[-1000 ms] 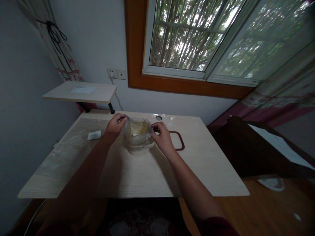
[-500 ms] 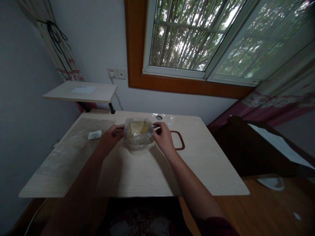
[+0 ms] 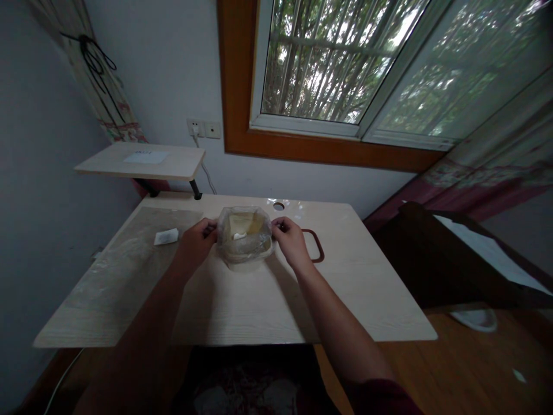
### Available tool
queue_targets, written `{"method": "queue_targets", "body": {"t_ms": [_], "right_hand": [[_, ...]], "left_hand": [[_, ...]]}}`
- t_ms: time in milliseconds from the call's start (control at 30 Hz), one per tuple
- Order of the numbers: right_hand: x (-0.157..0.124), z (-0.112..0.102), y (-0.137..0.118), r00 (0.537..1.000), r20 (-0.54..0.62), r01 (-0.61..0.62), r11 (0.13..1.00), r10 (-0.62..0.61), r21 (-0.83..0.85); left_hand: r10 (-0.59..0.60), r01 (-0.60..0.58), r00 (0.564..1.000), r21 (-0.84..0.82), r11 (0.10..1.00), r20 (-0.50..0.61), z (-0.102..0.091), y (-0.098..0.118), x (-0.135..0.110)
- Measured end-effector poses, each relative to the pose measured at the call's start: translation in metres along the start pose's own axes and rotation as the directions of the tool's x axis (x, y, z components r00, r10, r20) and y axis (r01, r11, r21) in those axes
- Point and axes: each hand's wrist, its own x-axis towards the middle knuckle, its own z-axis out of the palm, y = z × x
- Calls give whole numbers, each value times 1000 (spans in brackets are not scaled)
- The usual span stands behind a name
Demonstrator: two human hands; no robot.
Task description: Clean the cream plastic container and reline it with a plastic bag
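Observation:
On the desk stands a small pale bin lined with a clear plastic bag, its edge folded out over the rim. Something small and white lies inside. At the bag's left edge, my left hand is closed, fingers pinched on the plastic. Opposite it, my right hand pinches the bag's right edge. A brown rounded frame lies flat just beyond my right hand, partly hidden by it.
A clear plastic sheet covers the left of the desk, with a folded white paper on it. A raised shelf stands at the back left. To the right is a dark piece of furniture.
My right hand has shifted slightly right along the bag's edge, its fingers drawn in more. The left hand's fingers have closed in a little. The bin stays in place.

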Motion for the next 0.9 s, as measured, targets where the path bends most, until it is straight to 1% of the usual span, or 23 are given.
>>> {"method": "queue_targets", "body": {"t_ms": [133, 233, 333, 500, 600, 667, 733, 833, 900], "right_hand": [[3, -2, 6, 999, 54, 3, 998, -7, 58], [3, -2, 9, 997, 80, 15, 996, -23, 88], [4, -2, 9, 997, 66, 36, 994, -43, 102], [8, -4, -2, 996, 37, 72, 993, -76, 91], [9, -6, -7, 996, 13, 87, 994, -88, 63], [8, -9, -7, 997, 16, 75, 994, -76, 75], [7, -12, -4, 997, 47, 59, 995, -63, 80], [4, -16, 2, 990, 125, 69, 997, -71, 18], [2, -17, 5, 984, 167, 66, 998, -63, -14]], "left_hand": [[18, -19, 999, 17, 1000, 39, -1, 0, 2], [25, -27, 999, 40, 999, 34, -1, 0, 4], [38, -38, 999, 19, 999, 14, -1, 0, 5], [67, -67, 998, -58, 996, 6, 0, 2, 10], [62, -63, 998, -92, 994, -22, 1, -1, 13], [54, -56, 998, -101, 993, -22, 1, -3, 14], [54, -54, 999, -103, 993, -2, 2, -5, 14], [56, -55, 998, -98, 994, 15, 3, -9, 13], [55, -52, 998, -130, 990, 18, 4, -11, 12]]}}
